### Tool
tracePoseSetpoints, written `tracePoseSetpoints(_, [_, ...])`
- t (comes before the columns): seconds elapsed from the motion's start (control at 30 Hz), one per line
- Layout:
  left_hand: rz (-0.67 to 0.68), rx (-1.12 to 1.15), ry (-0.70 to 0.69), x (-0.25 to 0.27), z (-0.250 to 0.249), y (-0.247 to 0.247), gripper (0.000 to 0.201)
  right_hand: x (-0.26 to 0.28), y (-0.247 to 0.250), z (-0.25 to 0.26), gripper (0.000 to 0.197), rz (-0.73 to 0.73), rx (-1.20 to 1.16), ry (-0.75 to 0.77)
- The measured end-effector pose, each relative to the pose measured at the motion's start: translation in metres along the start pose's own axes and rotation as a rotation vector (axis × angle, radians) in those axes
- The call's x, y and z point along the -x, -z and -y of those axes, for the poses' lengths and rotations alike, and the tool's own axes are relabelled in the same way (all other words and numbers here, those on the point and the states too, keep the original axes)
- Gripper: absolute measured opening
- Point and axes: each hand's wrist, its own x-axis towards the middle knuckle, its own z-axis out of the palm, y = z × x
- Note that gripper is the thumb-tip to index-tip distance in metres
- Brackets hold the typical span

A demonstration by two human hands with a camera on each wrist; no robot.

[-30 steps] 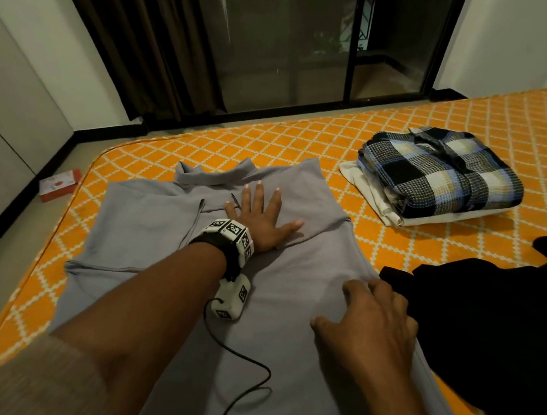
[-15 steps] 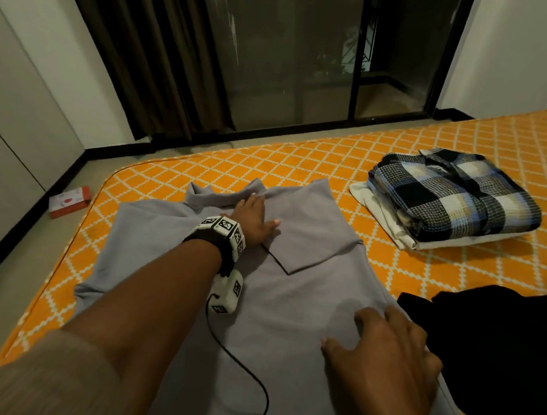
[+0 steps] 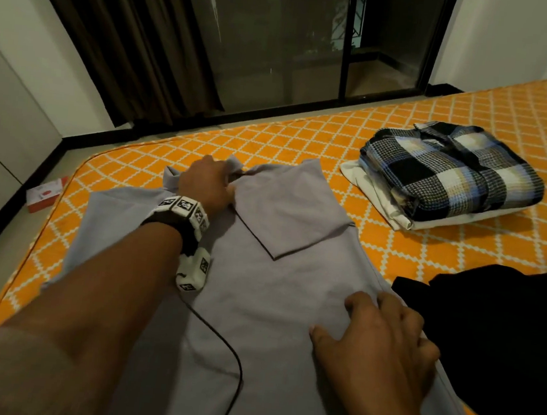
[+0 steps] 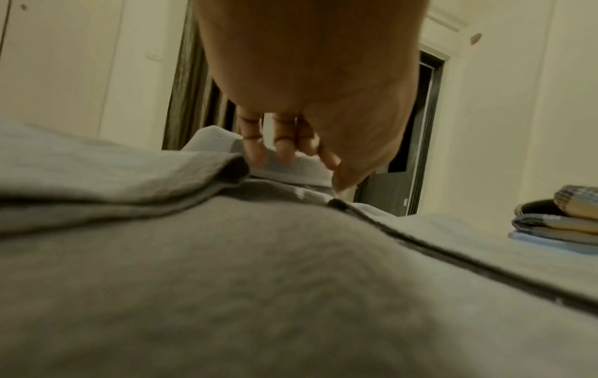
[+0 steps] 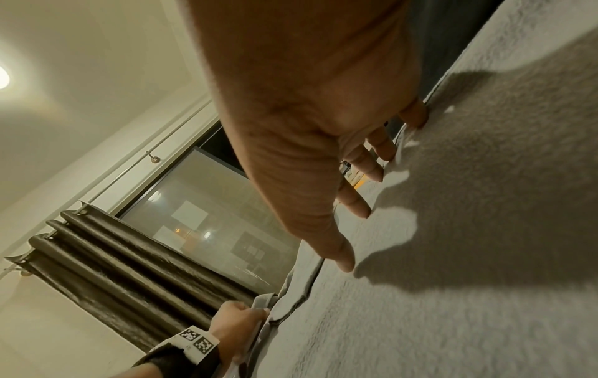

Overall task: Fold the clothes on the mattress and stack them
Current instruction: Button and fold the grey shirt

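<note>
A grey shirt (image 3: pixel 276 307) lies spread flat across the near left part of an orange diamond-patterned mattress (image 3: pixel 411 246), collar toward the far edge, one sleeve folded in over its chest. The person's left hand (image 3: pixel 206 185) is at the collar, its grip closed: fingers (image 4: pixel 284 151) curled over the collar cloth, thumb beneath. The right hand (image 3: pixel 382 342) rests on the shirt's right side edge, its grip apart, fingers spread and fairly straight with the tips pressing the cloth. Just beside that hand, toward the mattress's near right corner, lies a heap of black clothing (image 3: pixel 492 342). Near the far edge, well apart from the grey shirt, a folded plaid shirt (image 3: pixel 450 170) sits on top of a folded white garment (image 3: pixel 382 200), forming a stack.
</note>
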Motion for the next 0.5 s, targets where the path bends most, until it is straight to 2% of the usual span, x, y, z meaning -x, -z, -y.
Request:
tracePoseSetpoints(0.03, [0.026,-0.015,0.044,0.004,0.007,0.002,0.02,0.001,-0.001,0.001,0.071,0.003,0.002,0.005])
tracePoseSetpoints(0.13, [0.233,-0.049,0.138,0.006,0.037,0.008,0.035,0.005,-0.001,0.001,0.072,-0.004,0.03,0.014])
tracePoseSetpoints(0.23, [0.31,-0.041,0.147,0.003,0.055,0.01,0.067,0.004,-0.003,0.003,0.076,-0.011,0.046,0.011])
tracePoseSetpoints(0.27, [0.338,-0.035,0.139,0.002,0.054,0.01,0.072,0.003,-0.004,0.002,0.076,-0.013,0.051,0.01])
tracePoseSetpoints(0.33, [0.349,-0.066,0.097,0.005,0.047,0.013,0.07,0.002,-0.004,0.002,0.076,-0.017,0.05,0.012])
tracePoseSetpoints(0.4, [0.266,-0.172,0.037,0.014,0.03,0.021,0.057,0.001,-0.003,0.001,0.074,-0.004,0.033,0.015])
tracePoseSetpoints(0.47, [0.155,-0.21,-0.087,0.029,-0.001,0.03,0.041,0.0,0.002,-0.004,0.07,0.012,-0.015,0.027])
tracePoseSetpoints(0.5, [0.138,-0.192,-0.172,0.039,-0.019,0.036,0.04,-0.002,0.006,-0.006,0.067,0.016,-0.069,0.038])
